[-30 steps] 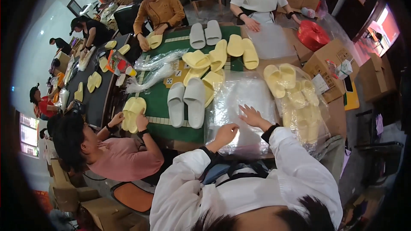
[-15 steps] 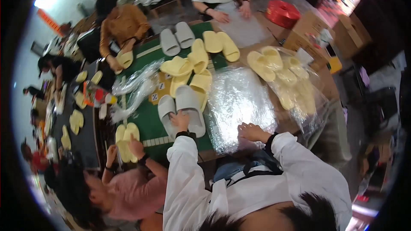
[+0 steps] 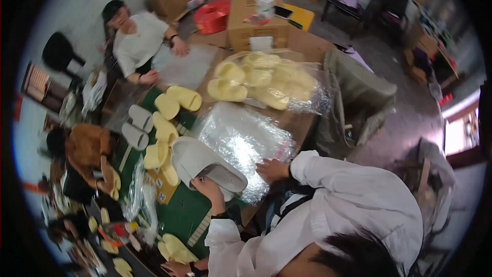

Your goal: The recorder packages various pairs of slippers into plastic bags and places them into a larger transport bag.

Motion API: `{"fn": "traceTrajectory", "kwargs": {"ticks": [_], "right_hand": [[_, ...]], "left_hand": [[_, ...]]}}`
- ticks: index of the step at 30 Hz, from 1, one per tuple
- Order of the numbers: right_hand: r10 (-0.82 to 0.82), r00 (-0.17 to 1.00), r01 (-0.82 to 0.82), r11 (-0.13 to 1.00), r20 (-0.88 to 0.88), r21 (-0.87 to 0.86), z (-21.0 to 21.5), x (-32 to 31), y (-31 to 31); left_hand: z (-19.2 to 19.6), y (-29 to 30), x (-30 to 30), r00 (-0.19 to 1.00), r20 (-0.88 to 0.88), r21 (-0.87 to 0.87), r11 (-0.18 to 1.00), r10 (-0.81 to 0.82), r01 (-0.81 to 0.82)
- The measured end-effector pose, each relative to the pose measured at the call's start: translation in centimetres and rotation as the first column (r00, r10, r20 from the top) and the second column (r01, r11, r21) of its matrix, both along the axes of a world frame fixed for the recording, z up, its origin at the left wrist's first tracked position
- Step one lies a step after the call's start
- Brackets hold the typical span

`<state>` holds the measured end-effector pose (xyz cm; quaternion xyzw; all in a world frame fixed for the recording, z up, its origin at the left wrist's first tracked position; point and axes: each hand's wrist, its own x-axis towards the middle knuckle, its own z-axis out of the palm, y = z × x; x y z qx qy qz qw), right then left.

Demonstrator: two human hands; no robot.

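My left hand (image 3: 208,190) grips a pair of pale grey slippers (image 3: 197,155) at the near edge, one lying over the other. The pair is raised and tilted, its toes beside the flat stack of clear plastic bags (image 3: 233,123). My right hand (image 3: 273,170) rests on the near right part of that shiny stack, fingers stretched out over the film. Yellow slippers (image 3: 165,129) lie in a loose group left of the grey pair. Part of the lower grey slipper is hidden under the upper one.
Bagged yellow slippers (image 3: 264,79) lie beyond the plastic stack. Behind them stand a cardboard box (image 3: 256,23) and a red roll of twine (image 3: 212,15). A co-worker in white (image 3: 141,41) handles a plastic sheet. Another grey pair (image 3: 137,125) and crumpled plastic (image 3: 141,200) lie left.
My view has swung to the right. My left hand has lifted the grey slippers off the green mat and brought them toward the plastic stack. My right hand stays on the film.
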<state>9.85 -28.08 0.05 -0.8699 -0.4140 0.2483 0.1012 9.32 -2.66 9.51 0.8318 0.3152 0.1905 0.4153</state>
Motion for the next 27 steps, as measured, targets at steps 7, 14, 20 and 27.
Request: {"fn": "traceTrajectory", "kwargs": {"ticks": [7, 14, 20, 27], "right_hand": [[0.264, 0.914, -0.275, 0.961, -0.309, 0.007, -1.7, 1.8, 1.4], [-0.367, 0.8, 0.533, 0.797, -0.474, 0.284, 2.4, 7.1, -14.0], [-0.832, 0.03, 0.865, -0.257, -0.554, 0.432, 5.2, 14.8, -22.2], [-0.796, -0.148, 0.806, -0.441, -0.587, 0.395, 4.2, 22.9, -21.5]], "left_hand": [[-10.1, -1.7, 6.3, 0.94, -0.186, -0.156, 0.953, -0.285, 0.258], [0.8, -16.5, 11.0, 0.828, -0.149, -0.091, 0.841, -0.541, 0.533], [3.6, -21.1, 23.1, 0.911, -0.286, 0.175, 0.918, -0.298, 0.356], [-2.0, -18.6, 32.1, 0.918, -0.221, 0.284, 0.878, -0.33, 0.384]]}}
